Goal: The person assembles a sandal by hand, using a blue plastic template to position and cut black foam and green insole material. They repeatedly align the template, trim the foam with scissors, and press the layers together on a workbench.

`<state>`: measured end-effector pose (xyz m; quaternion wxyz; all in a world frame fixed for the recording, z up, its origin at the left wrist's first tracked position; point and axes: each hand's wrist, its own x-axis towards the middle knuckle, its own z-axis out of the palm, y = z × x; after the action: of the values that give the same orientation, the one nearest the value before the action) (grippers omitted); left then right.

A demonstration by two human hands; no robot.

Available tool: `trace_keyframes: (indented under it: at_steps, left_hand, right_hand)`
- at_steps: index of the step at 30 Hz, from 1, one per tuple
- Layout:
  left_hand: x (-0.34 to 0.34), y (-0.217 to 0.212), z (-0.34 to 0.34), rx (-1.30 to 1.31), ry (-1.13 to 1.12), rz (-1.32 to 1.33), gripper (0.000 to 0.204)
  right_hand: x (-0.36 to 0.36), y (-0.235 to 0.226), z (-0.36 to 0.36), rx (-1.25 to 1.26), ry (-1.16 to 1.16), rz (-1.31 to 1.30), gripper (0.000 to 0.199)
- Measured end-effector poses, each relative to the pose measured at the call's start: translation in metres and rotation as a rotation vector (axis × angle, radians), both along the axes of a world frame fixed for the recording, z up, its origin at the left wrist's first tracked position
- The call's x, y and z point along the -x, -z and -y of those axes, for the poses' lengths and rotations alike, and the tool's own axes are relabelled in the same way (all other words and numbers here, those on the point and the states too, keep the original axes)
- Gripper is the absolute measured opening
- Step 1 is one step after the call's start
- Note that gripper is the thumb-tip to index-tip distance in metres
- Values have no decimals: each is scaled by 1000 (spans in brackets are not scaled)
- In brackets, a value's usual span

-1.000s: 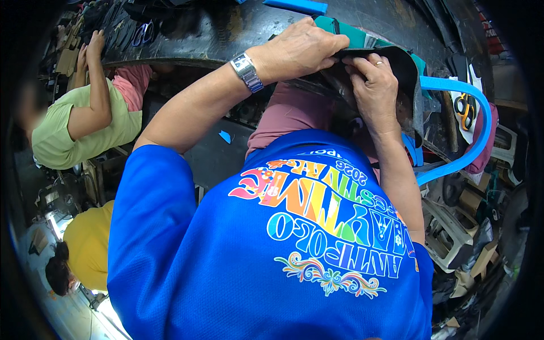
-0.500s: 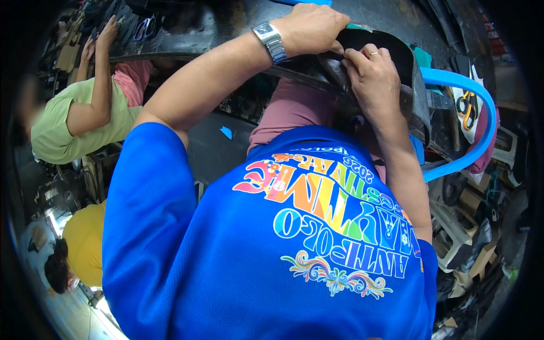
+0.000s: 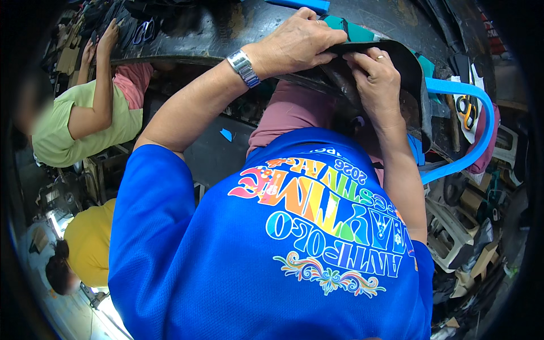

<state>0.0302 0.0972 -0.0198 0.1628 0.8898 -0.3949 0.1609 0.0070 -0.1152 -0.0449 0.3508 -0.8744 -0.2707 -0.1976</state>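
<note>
The black curved sheet (image 3: pixel 411 73), perhaps leather or rubber, sits at the far right edge of the dark workbench (image 3: pixel 226 28), just above the person's lap. The left hand (image 3: pixel 294 45) is closed over its upper edge, fingers curled down on it. The right hand (image 3: pixel 378 85) pinches the sheet from below, fingertips pressed to its inner face. A blue plastic chair (image 3: pixel 481 124) stands just right.

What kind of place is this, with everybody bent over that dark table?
Probably a small craft workshop. Both hands, left hand and right hand, press a black curved sheet; scissors lie nearby, and a co-worker works alongside.
</note>
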Motion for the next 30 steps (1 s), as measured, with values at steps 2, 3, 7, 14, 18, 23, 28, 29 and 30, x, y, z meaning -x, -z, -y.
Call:
trace_keyframes:
  at_steps: [2, 3, 7, 14, 18, 23, 28, 29, 30]
  left_hand:
    - [-2, 0, 2, -8, 57, -6, 24]
    - [-1, -1, 4, -12, 84, -10, 25]
    - [5, -5, 11, -98, 21, -32, 19]
    - [3, -10, 8, 3, 106, -202, 29]
    - [2, -14, 9, -65, 59, -225, 28]
    - [6, -14, 16, -52, -30, -235, 28]
    - [5, -18, 21, -160, -177, -278, 32]
    - [2, -20, 20, -165, -172, -249, 31]
    - [0, -21, 19, -174, -172, -225, 33]
  right_hand:
    - [3, 0, 5, 0, 16, -18, 17]
    - [5, 1, 7, -3, 20, -28, 18]
    - [7, 2, 10, 13, 40, -19, 19]
    - [7, 1, 9, 16, 41, -23, 21]
    - [8, 2, 8, 13, 53, -12, 21]
    - [10, 1, 8, 4, 41, -46, 20]
    - [10, -4, 9, 35, 23, -66, 20]
    - [10, -4, 9, 37, 16, -71, 20]
    - [10, -5, 10, 40, 9, -79, 20]
